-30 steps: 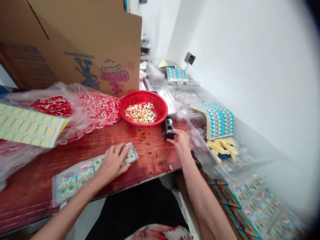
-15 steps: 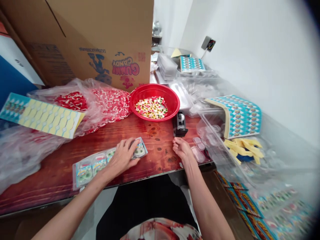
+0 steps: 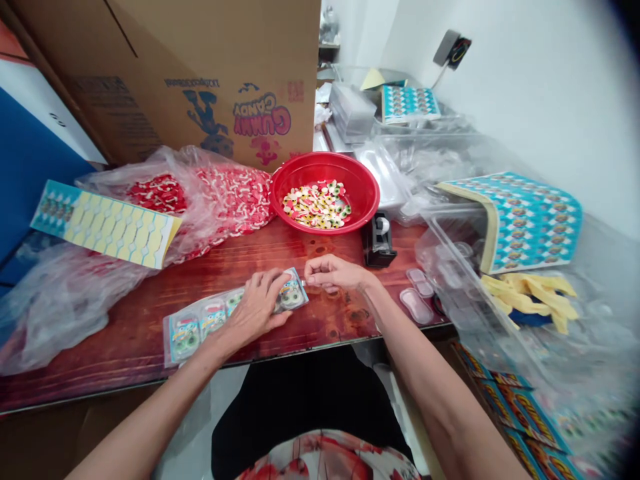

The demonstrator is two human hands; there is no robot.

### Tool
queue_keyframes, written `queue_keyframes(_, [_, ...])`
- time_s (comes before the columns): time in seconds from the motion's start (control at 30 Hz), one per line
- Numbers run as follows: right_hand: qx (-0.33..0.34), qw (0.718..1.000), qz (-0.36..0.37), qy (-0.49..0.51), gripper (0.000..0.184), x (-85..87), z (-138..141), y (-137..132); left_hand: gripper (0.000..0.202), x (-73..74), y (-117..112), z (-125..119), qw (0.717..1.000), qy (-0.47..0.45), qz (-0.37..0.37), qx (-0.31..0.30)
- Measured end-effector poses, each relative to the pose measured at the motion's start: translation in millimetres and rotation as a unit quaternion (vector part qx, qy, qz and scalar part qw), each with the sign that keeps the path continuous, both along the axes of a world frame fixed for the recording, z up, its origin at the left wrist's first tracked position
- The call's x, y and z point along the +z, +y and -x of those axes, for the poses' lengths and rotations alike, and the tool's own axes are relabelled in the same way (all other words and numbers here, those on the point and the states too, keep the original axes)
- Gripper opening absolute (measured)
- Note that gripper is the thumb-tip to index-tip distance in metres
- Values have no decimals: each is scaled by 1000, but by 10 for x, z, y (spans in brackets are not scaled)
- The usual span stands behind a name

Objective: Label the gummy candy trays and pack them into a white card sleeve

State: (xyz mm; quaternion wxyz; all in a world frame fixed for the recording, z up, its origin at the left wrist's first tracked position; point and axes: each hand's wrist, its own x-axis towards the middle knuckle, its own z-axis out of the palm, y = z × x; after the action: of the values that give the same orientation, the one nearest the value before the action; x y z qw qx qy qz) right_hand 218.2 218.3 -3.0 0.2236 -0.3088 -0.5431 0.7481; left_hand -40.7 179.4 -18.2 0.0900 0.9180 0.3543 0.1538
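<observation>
A clear plastic strip of eyeball candy packs (image 3: 186, 337) with blue labels lies along the front of the wooden table. My left hand (image 3: 255, 303) rests over the strip, fingers across it and thumb at its near edge, gripping it and covering its middle. At the strip's right end my right hand (image 3: 333, 273) pinches a small piece of clear tape (image 3: 303, 283), which reaches the pack's edge. Beyond that hand, to the right, stands a black tape dispenser (image 3: 379, 240).
A red bowl (image 3: 370, 207) of eyeball candies stands at the back, beside a bag of red-and-white candies (image 3: 225, 193). A label sheet (image 3: 115, 223) lies over the bag. Plastic shells (image 3: 416, 305) and a clear bin (image 3: 455, 267) are at right; a cardboard box (image 3: 165, 40) stands behind.
My right hand has moved left from beside the tape dispenser to the strip's right end, carrying tape. My left hand stays on the strip. The view has shifted slightly.
</observation>
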Motion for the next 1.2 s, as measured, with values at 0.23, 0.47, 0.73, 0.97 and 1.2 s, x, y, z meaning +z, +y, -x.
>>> queue_keyframes(0.23, [78,997,9,9,32,-7,36,140,64,-5,-2,8,999,-35,23,-2])
queue_keyframes(0.47, [92,995,22,-43,33,-40,-8,223,58,14,-2,2,1000,-12,21,-2])
queue_keyframes(0.73, [107,990,22,-88,33,-31,7,239,52,41,-8,-10,999,16,26,9])
queue_keyframes(0.97, [104,991,18,-88,31,-53,26,229,47,56,-12,-32,998,56,16,14])
queue_keyframes(1.2, [85,992,-3,-92,31,-156,36,225,48,52,-9,-35,998,66,2,11])
